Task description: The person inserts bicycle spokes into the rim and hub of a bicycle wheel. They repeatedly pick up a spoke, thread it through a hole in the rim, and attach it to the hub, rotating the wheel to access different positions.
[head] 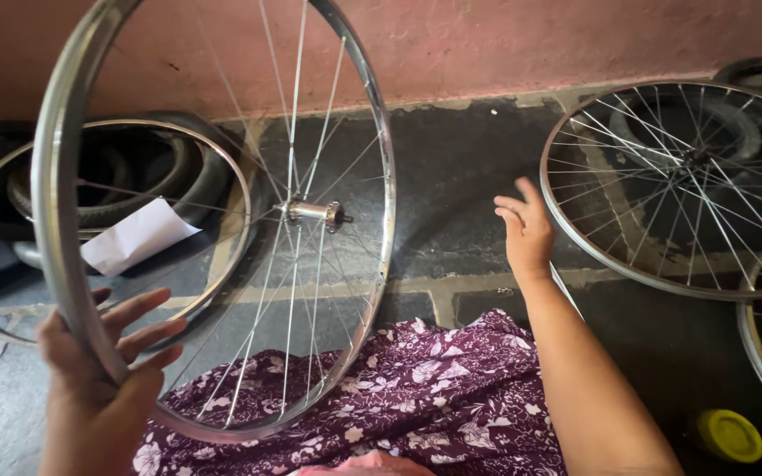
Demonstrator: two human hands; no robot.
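Holding the bare spoked rim (222, 220) upright with my left hand (103, 370) wrapped round it, right hand (526, 231) open, empty, hovering near another wheel (685, 185) on the floor (451, 167).

L hand (103, 370) holds spoked wheel rim (222, 220) upright over lap; R hand (526, 231) open, reaching twd floor.

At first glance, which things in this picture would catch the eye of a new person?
The spoked bicycle wheel fills the left half, upright, with the left hand gripping its rim. The right hand hangs open over the dark floor, reaching toward a second wheel lying flat at right. A purple flowered cloth covers the lap below.
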